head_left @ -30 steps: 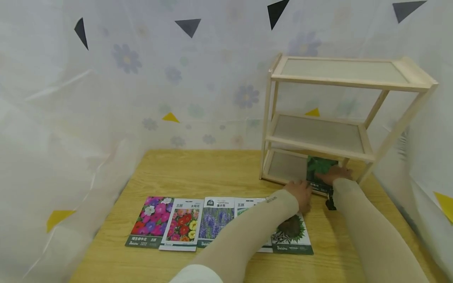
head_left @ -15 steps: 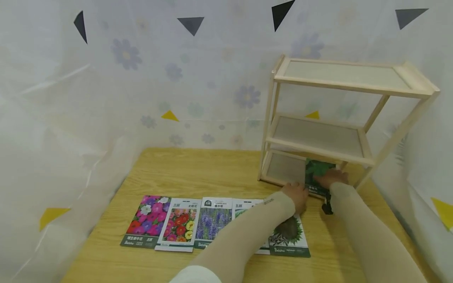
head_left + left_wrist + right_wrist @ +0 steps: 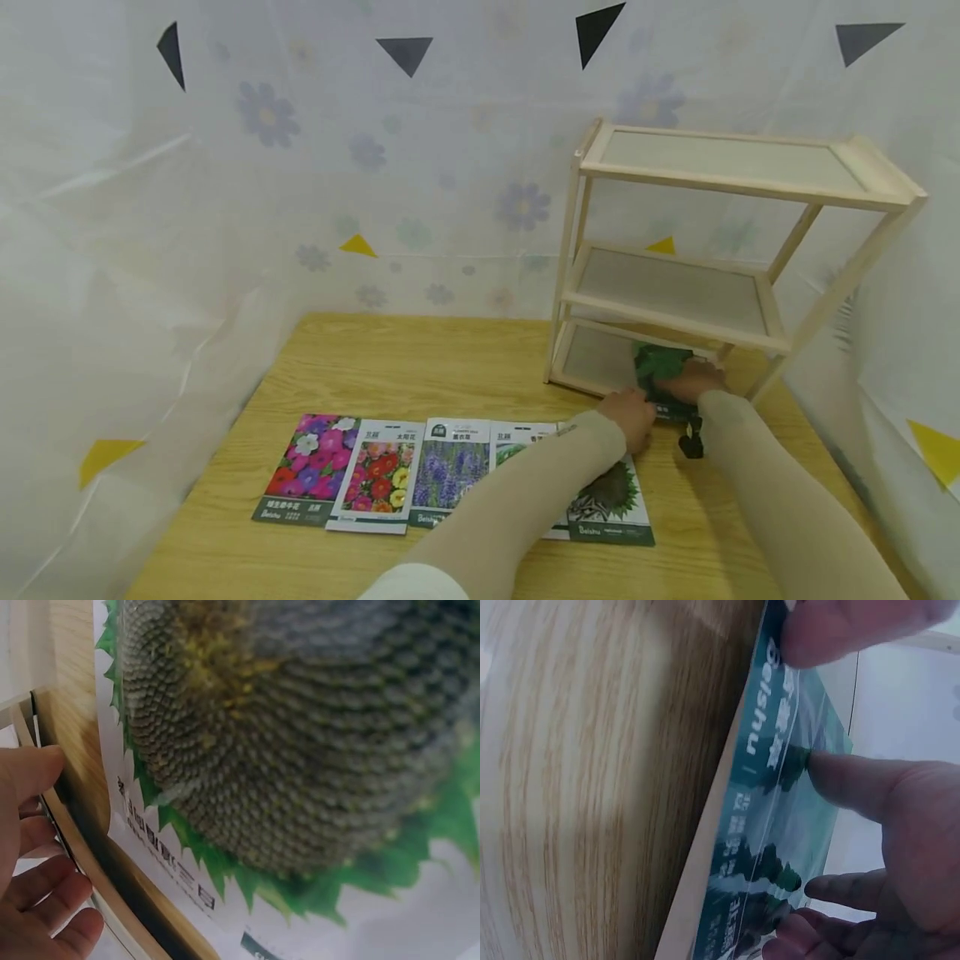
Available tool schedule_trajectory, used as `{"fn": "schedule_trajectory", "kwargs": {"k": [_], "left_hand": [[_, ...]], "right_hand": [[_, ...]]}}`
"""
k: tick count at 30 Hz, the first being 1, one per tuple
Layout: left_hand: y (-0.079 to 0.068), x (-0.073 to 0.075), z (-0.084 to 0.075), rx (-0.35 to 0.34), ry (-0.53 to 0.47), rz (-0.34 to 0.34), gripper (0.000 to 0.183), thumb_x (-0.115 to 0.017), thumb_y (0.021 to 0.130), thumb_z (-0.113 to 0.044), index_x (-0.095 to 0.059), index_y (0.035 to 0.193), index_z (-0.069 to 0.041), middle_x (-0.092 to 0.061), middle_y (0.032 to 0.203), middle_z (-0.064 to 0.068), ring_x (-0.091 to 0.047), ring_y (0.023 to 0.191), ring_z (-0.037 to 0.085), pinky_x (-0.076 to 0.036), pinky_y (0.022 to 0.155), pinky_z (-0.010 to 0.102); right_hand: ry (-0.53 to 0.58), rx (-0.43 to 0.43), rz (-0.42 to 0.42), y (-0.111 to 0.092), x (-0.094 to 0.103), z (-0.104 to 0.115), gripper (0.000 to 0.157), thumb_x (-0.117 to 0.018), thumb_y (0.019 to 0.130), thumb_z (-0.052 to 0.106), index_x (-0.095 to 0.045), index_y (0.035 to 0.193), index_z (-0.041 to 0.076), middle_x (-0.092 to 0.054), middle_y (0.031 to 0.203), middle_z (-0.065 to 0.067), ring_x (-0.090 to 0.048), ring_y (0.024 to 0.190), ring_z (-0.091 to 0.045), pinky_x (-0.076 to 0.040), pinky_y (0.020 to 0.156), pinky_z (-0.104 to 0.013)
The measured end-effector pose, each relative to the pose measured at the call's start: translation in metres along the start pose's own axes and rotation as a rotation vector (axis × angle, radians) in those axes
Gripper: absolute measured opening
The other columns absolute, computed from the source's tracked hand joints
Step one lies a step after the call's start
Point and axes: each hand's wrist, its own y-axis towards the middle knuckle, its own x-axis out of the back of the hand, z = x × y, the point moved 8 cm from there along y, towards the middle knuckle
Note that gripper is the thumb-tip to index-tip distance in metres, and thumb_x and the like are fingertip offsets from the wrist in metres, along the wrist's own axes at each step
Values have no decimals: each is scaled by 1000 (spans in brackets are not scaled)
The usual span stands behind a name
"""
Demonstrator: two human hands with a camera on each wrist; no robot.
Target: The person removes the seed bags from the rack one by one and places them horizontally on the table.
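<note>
A green seed packet (image 3: 662,368) with a leafy picture lies on the bottom shelf of a small wooden rack (image 3: 675,321). My right hand (image 3: 692,382) rests on it from the right, and in the right wrist view the thumb and fingertips press on its glossy face (image 3: 769,802). By the front rail of that shelf is my left hand (image 3: 632,418). Its thumb and loosely bent fingers lie along the wooden rail (image 3: 71,825) in the left wrist view. A fingertip of it touches the packet's lower corner in the right wrist view.
Several seed packets lie in a row on the wooden table (image 3: 420,358), among them a petunia-like one (image 3: 318,458), a red-and-yellow flower one (image 3: 378,475), a purple one (image 3: 446,471) and a sunflower-head one (image 3: 611,496), partly behind my left arm. Two upper shelves overhang the bottom one.
My right hand has slid the green packet a little to the left along the bottom shelf, towards my left hand. The left hand stays by the front rail.
</note>
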Motion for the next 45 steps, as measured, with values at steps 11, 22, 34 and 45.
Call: {"fn": "schedule_trajectory", "kwargs": {"k": [11, 22, 34, 45], "left_hand": [[-9, 11, 1, 14, -35, -81, 22, -59, 87, -39, -64, 106, -29, -52, 107, -10, -48, 99, 6, -44, 83, 22], [-3, 6, -2, -8, -48, -69, 15, -60, 89, -24, -67, 101, -29, -58, 98, -11, -54, 89, 5, -45, 80, 18], [-5, 2, 7, 16, -118, -96, 9, -64, 86, -23, -69, 93, -25, -58, 87, -9, -54, 73, 3, -48, 66, 17], [0, 1, 16, 41, -101, -155, 24, -62, 88, -26, -63, 112, -30, -61, 102, -13, -56, 92, 5, -45, 80, 17]], "right_hand": [[35, 11, -27, -14, 4, 17, 104, -57, 77, 58, -20, 133, -21, -18, 130, -46, -14, 116, -63, -18, 94, -68], [95, -16, 2, -25, 7, 22, 108, -63, 77, 54, -12, 134, -22, -12, 133, -46, -12, 118, -61, -13, 95, -68], [153, -23, 33, -19, 1, 15, 117, -66, 73, 57, -2, 137, -18, -5, 133, -47, -9, 117, -62, -18, 94, -69], [188, -19, 43, -18, 5, 19, 116, -65, 75, 55, -1, 136, -19, -5, 135, -45, -11, 117, -62, -25, 93, -66]]}}
